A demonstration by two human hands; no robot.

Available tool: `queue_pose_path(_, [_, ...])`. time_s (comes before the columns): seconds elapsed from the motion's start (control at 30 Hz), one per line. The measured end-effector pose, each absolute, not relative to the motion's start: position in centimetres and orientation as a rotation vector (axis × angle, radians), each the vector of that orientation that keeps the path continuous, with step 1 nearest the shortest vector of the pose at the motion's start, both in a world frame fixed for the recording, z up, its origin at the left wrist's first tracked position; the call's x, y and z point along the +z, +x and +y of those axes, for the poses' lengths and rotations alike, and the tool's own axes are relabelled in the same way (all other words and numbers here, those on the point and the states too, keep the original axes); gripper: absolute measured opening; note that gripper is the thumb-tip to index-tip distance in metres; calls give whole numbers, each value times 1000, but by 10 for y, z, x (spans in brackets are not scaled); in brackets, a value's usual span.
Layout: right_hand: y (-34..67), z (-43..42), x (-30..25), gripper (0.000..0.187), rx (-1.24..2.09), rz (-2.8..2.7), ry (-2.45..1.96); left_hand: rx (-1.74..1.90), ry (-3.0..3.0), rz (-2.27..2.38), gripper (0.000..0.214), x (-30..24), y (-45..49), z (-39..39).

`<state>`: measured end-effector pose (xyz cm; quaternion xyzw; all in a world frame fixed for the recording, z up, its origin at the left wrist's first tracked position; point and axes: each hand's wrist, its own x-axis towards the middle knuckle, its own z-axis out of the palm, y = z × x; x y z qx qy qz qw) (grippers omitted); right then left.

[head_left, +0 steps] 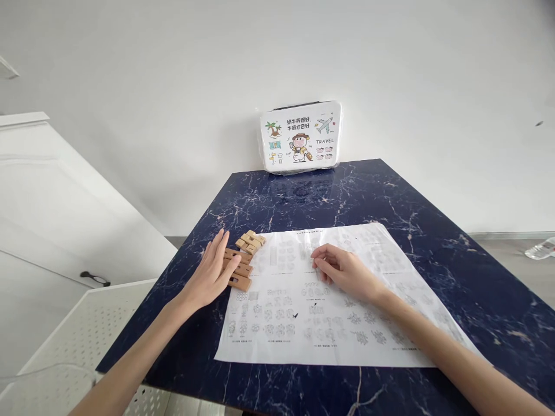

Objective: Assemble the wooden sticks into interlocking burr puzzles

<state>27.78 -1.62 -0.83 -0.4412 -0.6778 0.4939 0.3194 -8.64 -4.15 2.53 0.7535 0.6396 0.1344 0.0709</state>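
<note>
A large white sheet (pixel 329 323) printed with small puzzle diagrams lies flat on the dark blue marbled table (pixel 455 254). At its upper left corner sit several notched wooden pieces (pixel 245 254). My left hand (pixel 212 271) lies flat with fingers stretched out, its fingertips resting on the nearer wooden pieces. My right hand (pixel 342 268) rests on the sheet near its top middle, fingers curled loosely downward against the paper, with nothing visible in them.
A white case (pixel 301 137) with cartoon travel pictures leans against the wall at the table's far edge. A white perforated cart (pixel 82 335) stands at the left, beside a white door (pixel 52 208). A clear plastic bottle (pixel 541 248) lies on the floor, far right.
</note>
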Motion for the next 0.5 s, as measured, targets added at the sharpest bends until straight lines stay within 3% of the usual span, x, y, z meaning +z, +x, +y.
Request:
queue_pose_path(0.2, [277,-16,-9,21,1293,-1782,-1161,370,2284,1922,88,29,-57,-7])
queue_pose_path(0.5, [277,-14,-6,14,1329,-1743,-1166,397,2424,1994,87,15,-39,32])
